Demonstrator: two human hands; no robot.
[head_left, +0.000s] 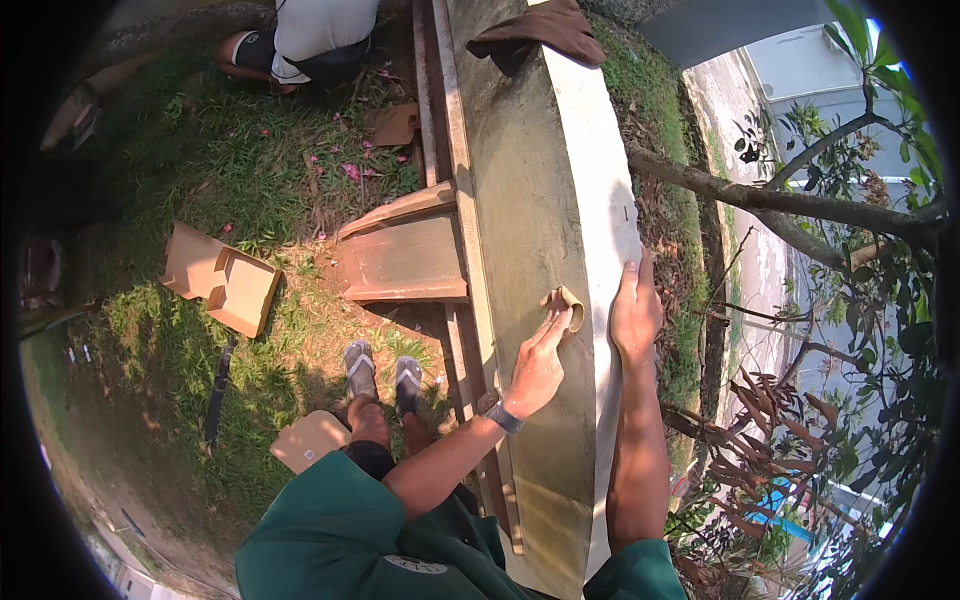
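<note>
Holding tan sheet (573, 306), wearing lettered shirt (345, 525)

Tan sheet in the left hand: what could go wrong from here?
1. The tan sheet curls up past the fingers of the left hand, so it could fold or slip.
2. That hand is bare and close to the wall, so knuckles might get scraped.
3. The brown cloth hangs over the wall's edge and might slide off if bumped.
</note>
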